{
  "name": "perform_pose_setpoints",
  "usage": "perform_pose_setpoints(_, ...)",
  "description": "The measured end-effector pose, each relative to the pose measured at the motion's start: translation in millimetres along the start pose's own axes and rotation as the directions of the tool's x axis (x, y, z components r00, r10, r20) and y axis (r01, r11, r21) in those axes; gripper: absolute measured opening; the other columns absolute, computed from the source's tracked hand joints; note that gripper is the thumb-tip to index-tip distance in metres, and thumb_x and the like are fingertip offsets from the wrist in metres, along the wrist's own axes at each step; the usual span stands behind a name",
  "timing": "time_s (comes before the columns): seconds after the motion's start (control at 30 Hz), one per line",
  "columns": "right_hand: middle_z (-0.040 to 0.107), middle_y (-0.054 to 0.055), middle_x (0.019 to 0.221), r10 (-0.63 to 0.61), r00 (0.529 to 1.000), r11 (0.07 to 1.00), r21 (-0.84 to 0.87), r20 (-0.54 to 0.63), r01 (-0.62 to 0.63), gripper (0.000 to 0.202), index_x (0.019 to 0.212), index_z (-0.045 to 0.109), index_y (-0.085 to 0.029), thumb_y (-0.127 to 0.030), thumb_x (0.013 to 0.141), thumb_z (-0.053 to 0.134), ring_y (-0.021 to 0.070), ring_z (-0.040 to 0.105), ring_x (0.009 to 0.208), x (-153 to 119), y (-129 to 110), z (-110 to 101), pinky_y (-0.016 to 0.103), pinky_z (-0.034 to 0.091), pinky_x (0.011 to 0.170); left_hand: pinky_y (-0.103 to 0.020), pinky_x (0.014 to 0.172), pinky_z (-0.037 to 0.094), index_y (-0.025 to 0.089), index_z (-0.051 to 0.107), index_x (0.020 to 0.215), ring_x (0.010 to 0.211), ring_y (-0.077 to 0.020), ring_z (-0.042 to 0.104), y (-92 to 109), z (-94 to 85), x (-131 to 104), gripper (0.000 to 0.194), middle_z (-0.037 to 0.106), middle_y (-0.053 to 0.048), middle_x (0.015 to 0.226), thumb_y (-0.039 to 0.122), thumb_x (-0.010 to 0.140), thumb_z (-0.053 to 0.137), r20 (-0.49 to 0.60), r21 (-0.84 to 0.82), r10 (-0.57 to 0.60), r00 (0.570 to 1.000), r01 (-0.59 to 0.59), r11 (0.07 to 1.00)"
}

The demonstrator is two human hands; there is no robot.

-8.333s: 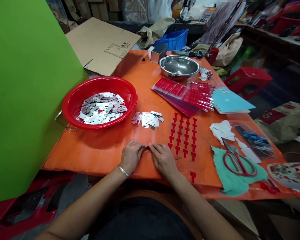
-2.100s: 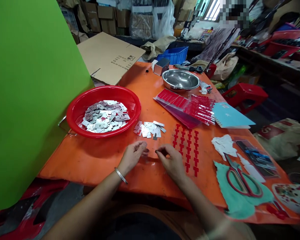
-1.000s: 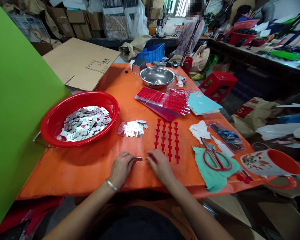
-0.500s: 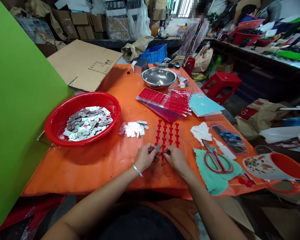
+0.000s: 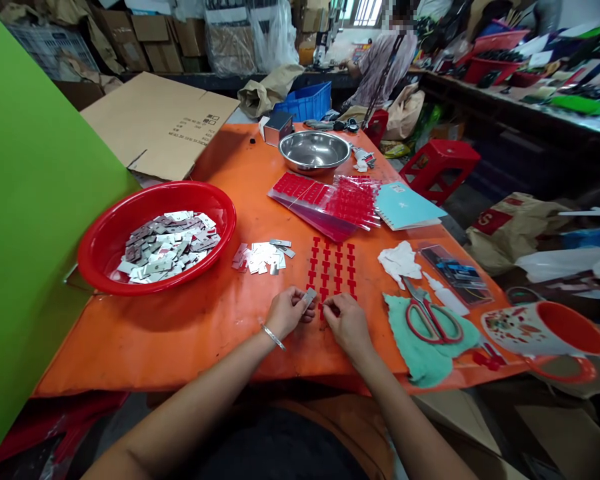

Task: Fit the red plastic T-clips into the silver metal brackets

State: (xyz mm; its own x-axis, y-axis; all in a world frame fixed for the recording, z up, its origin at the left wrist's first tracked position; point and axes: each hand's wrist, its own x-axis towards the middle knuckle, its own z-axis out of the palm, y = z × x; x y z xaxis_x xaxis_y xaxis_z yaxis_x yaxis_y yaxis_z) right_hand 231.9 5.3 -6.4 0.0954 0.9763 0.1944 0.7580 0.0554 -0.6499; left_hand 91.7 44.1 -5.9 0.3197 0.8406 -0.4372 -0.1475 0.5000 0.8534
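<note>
1. Pinching a small grey flat metal pc (image 5: pixel 309 298) btwn thumb & fingers, the L hand (image 5: pixel 286 316) holds it tilted just above the table; a silver-coloured bracelet (image 5: pixel 273 337) sits on that wrist.
2. R hand (image 5: pixel 349 325) is just beside it, thumb & forefinger drawn together at the near end of a col. of flat red T-shaped pcs (image 5: pixel 339 267); can't tell if it grips one.
3. Red T-shaped pcs lie in 4 cols. on the orange-covered table (image 5: pixel 180 340), nearest ones partly hidden by the hands.
4. L of the cols.: loose pile of flat silver & white rectangular pcs (image 5: pixel 263 257). Further L: round red plastic basin (image 5: pixel 155 288) w/ a heap of similar metal pcs (image 5: pixel 173 245) inside.
5. Beyond the cols.: clear plastic bags of red pcs (image 5: pixel 325 193), overlapping; lt.-blue notebook (image 5: pixel 411 207) beside them, round shiny steel bowl (image 5: pixel 315 160) behind.
6. R side: red-handled scissors (image 5: pixel 433 321) on a green cloth (image 5: pixel 414 355), crumpled white tissue (image 5: pixel 399 261), small white plastic bottle (image 5: pixel 449 297), clear flat case w/ blue & black items (image 5: pixel 455 275), patterned white mug w/ orange inside (image 5: pixel 520 328).
7. Far L: bright green panel (image 5: pixel 30 200), brown cardboard box (image 5: pixel 155 123) nr it. Bkgd.: a person in a patterned top (image 5: pixel 386 67), at another worktop.
</note>
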Motion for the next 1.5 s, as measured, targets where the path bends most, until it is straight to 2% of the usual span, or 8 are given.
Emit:
perform_pose_setpoints(0.13,0.056,0.003,0.067,0.115,0.993,0.967,0.224,0.026,-0.118,0.013,0.065,0.055,-0.018,-0.025,0.075,0.05,0.0162,0.051,0.062,0,3,-12,0.028,0.042,0.058,-0.02,0.052,0.052,0.012,0.05,0.074,0.052,-0.0087,0.061,2,1.2,-1,0.015,0.065,-0.002,0.064,0.02,0.079,0.061,-0.029,0.021,-0.018,0.999,0.019,1.0)
perform_pose_setpoints(0.23,0.054,0.0,0.062,0.256,0.966,0.881,0.403,0.034,-0.248,0.017,0.068,0.054,-0.018,-0.034,0.074,0.054,0.0139,0.049,0.055,0,2,-21,0.027,0.042,0.053,-0.021,0.05,0.052,0.011,0.051,0.073,0.05,-0.0092,0.061,3,1.5,-1,0.018,0.065,-0.004,0.064,0.023,0.077,0.064,-0.038,0.005,-0.026,0.999,0.026,1.0)
perform_pose_setpoints(0.3,0.055,-0.001,0.063,0.316,0.949,0.815,0.507,0.02,-0.282,0.023,0.071,0.054,-0.018,-0.04,0.069,0.062,0.0134,0.051,0.056,0,-3,-23,0.026,0.043,0.053,-0.021,0.05,0.052,0.009,0.054,0.075,0.049,-0.0091,0.061,5,1.1,-2,0.018,0.065,-0.004,0.063,0.022,0.075,0.067,-0.017,-0.023,-0.048,0.999,0.047,0.999)
perform_pose_setpoints(0.43,0.057,-0.001,0.065,0.328,0.943,0.711,0.645,0.045,-0.279,0.033,0.071,0.053,-0.018,-0.041,0.059,0.074,0.0134,0.055,0.06,0,-23,-18,0.025,0.048,0.055,-0.022,0.056,0.053,0.008,0.06,0.082,0.053,-0.0096,0.062,13,-1.0,-10,0.019,0.067,-0.005,0.068,0.016,0.07,0.071,0.03,-0.103,-0.063,0.998,0.066,0.992)
perform_pose_setpoints(0.6,0.057,-0.002,0.068,0.358,0.927,0.581,0.75,0.115,-0.318,0.035,0.075,0.05,-0.02,-0.043,0.063,0.072,0.0135,0.059,0.056,-2,-47,-3,0.028,0.054,0.052,-0.021,0.06,0.054,0.009,0.062,0.085,0.058,-0.0099,0.063,22,-4.9,-28,0.019,0.068,-0.004,0.07,0.008,0.068,0.069,0.032,-0.159,-0.055,0.998,0.06,0.985)
perform_pose_setpoints(0.87,0.059,0.001,0.074,0.342,0.939,0.661,0.702,0.031,-0.264,0.033,0.08,0.051,-0.019,-0.042,0.066,0.071,0.0146,0.06,0.062,-6,-53,6,0.028,0.055,0.056,-0.024,0.064,0.054,0.008,0.062,0.088,0.061,-0.0112,0.064,26,-8.2,-38,0.025,0.069,-0.006,0.075,0.015,0.066,0.072,0.056,-0.195,-0.038,0.998,0.048,0.98)
perform_pose_setpoints(1.23,0.06,0.0,0.076,0.325,0.945,0.656,0.715,0.02,-0.24,0.024,0.081,0.052,-0.019,-0.03,0.069,0.07,0.0135,0.06,0.064,-8,-56,7,0.026,0.054,0.058,-0.022,0.063,0.053,0.006,0.062,0.09,0.06,-0.0099,0.063,30,-7.3,-42,0.023,0.069,-0.007,0.076,0.009,0.068,0.067,0.056,-0.213,-0.036,0.998,0.047,0.976)
perform_pose_setpoints(1.5,0.059,0.0,0.074,0.329,0.944,0.683,0.693,-0.006,-0.233,0.022,0.08,0.052,-0.018,-0.03,0.071,0.068,0.0127,0.059,0.06,-9,-57,8,0.025,0.053,0.055,-0.022,0.064,0.053,0.006,0.062,0.091,0.062,-0.0101,0.063,28,-7.5,-41,0.024,0.069,-0.007,0.078,0.01,0.068,0.067,0.055,-0.204,-0.016,0.998,0.027,0.979)
